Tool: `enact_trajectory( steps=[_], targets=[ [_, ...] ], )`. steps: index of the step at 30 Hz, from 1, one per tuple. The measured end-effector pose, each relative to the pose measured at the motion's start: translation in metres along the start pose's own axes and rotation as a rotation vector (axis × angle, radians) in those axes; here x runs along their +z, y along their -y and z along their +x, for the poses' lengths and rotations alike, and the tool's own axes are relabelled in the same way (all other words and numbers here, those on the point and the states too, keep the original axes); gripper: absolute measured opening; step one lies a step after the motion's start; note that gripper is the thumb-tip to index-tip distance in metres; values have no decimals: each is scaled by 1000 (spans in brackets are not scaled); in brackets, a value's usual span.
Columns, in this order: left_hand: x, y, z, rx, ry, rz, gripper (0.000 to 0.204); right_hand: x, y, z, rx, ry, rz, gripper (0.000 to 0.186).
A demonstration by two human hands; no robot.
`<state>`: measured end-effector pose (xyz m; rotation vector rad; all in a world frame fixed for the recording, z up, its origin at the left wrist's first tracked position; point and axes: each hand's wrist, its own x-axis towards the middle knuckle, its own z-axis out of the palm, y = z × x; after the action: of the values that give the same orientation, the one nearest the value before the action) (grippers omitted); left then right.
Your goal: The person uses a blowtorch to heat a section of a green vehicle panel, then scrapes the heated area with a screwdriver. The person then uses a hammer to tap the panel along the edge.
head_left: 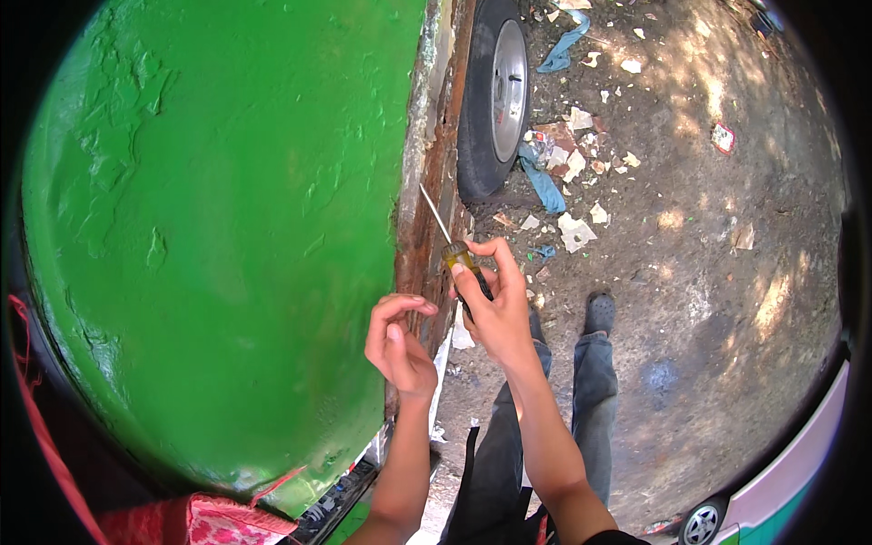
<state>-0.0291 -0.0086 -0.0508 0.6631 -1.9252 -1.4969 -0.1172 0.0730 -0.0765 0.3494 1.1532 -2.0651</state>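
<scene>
Here's the right hand [495, 300], just off the right edge of the green panel [245, 227], thumb and fingers pinching the handle of a screwdriver [460, 262]. The yellow-and-black grip sits beside the panel's right edge, and the thin metal shaft slants up and across toward it; whether the tip touches anything, I cannot tell. Over to the left hand [400, 354]: it's right at that same edge, fingers loosely curled, thumb held apart from them. Running along the panel's right side, a rough brown strip [421, 236], worn and flaking. A red patterned cloth [236, 524] hangs at the panel's lower end. Down to the right of the panel, dark trousers [595, 381] and a grey shoe [599, 312] on the ground [699, 245]. Farther up, a wheel [509, 86] stands close beside the panel, with blue rags [548, 186] and pale scraps [576, 233] scattered to its right. And well apart from the panel, lower right, a parked car [790, 463].
</scene>
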Motion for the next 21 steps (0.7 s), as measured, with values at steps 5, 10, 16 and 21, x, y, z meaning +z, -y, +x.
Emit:
enact_trajectory(
  steps=[5, 10, 16, 21],
  targets=[
    [-5, 6, -3, -4, -24, -47, 40, 2, 6, 10, 18, 12, 46, 22],
    [-4, 4, -1, -7, 7, 23, 40, -2, -3, -6, 50, 34, 3, 23],
    [2, 3, 1, -2, -10, -14, 40, -2, 6, 3, 51, 33, 58, 20],
    [0, 6, 1, -12, -30, -44, 41, -4, 16, 7, 96, 42, 60, 20]
  ],
)
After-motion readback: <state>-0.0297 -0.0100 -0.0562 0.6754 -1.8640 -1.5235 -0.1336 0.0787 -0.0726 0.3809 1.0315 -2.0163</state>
